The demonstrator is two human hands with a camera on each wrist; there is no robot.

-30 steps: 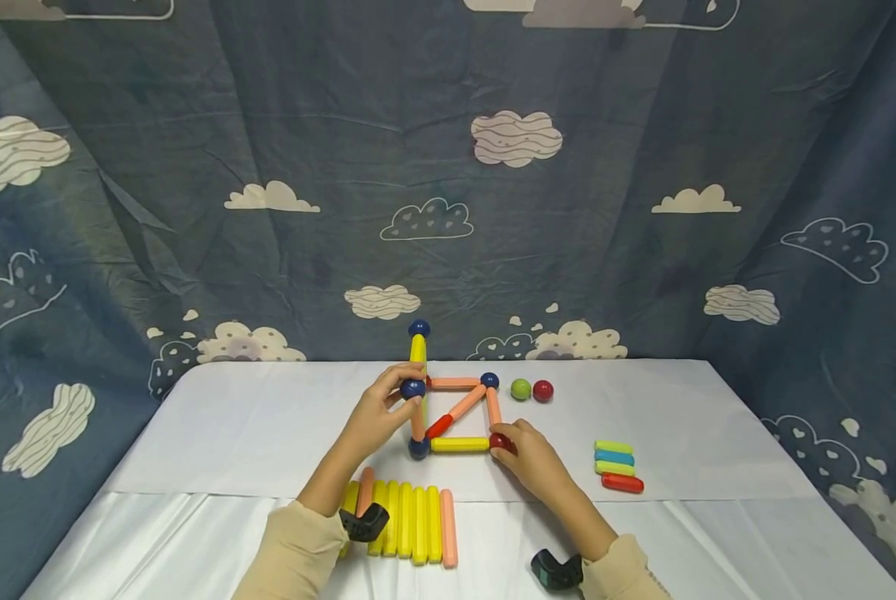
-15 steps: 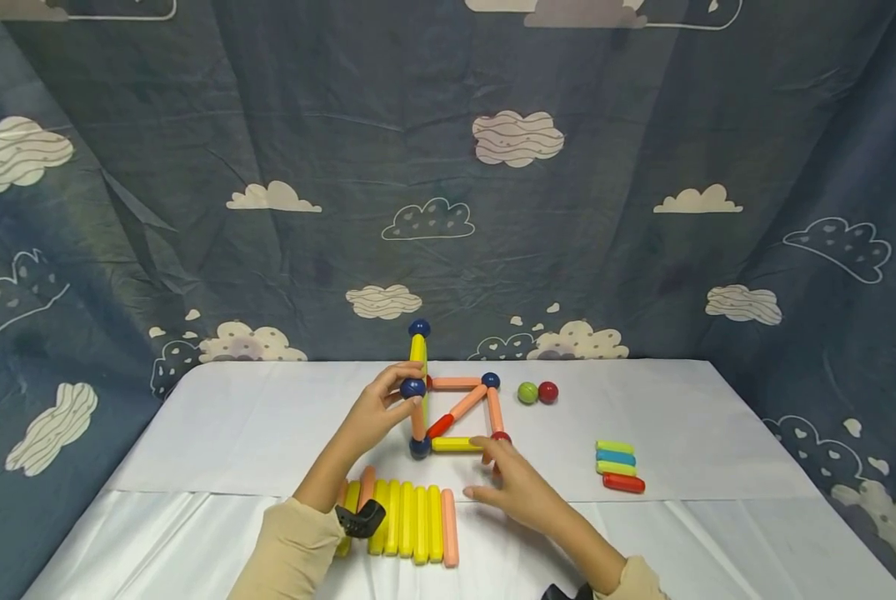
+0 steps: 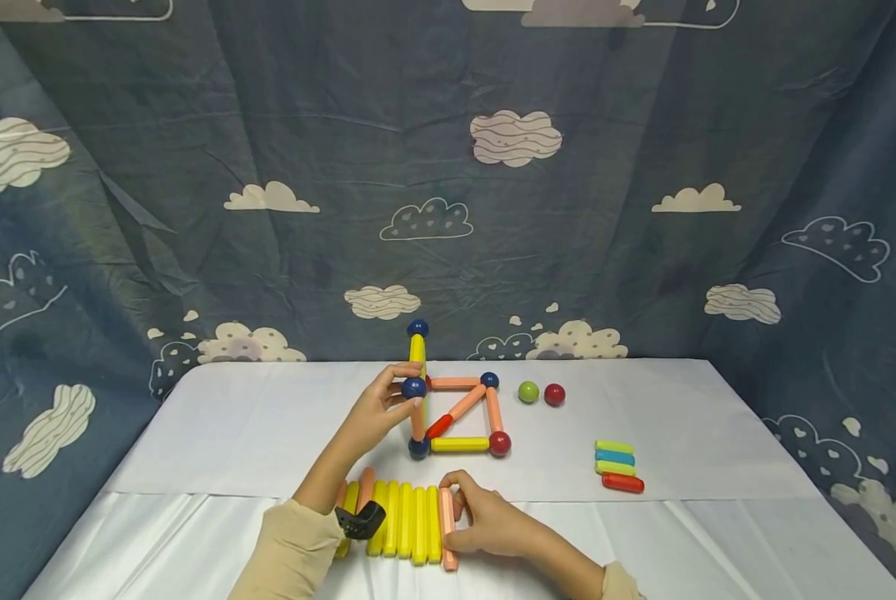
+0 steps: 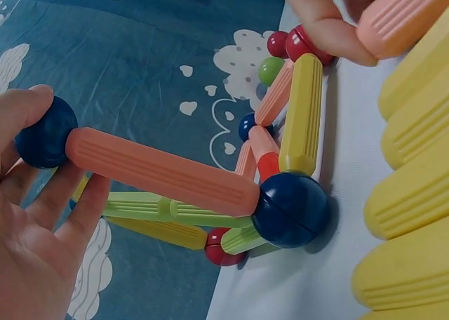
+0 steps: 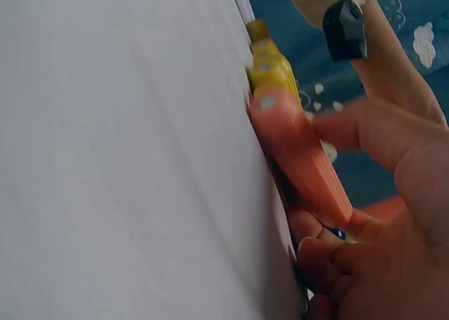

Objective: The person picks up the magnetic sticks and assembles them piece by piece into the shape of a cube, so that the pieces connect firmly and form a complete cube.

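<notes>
My left hand [image 3: 372, 423] pinches a blue ball [image 3: 413, 387] on top of an upright orange magnetic rod [image 4: 165, 171]. That rod's foot meets another blue ball [image 4: 291, 209] on the table. From there a yellow rod [image 3: 459, 445] runs to a red ball [image 3: 499, 443], part of a flat frame with an orange-and-red diagonal [image 3: 455, 412]. A yellow upright [image 3: 417, 348] topped by a blue ball [image 3: 418, 328] rises at the back left. My right hand [image 3: 496, 523] grips the orange rod [image 5: 298, 155] at the right end of the rod row, thumb near its close end.
Yellow rods [image 3: 406, 521] lie side by side in front of the frame, partly behind my left forearm. A green ball [image 3: 528, 392] and a loose red ball [image 3: 555, 395] sit right of the frame. Short rods [image 3: 615, 457] and a red one [image 3: 623, 483] lie farther right.
My right hand has let go of the frame's front right red ball and moved down-left to the orange rod. The loose green and red balls have shifted slightly right. My left hand stays put.
</notes>
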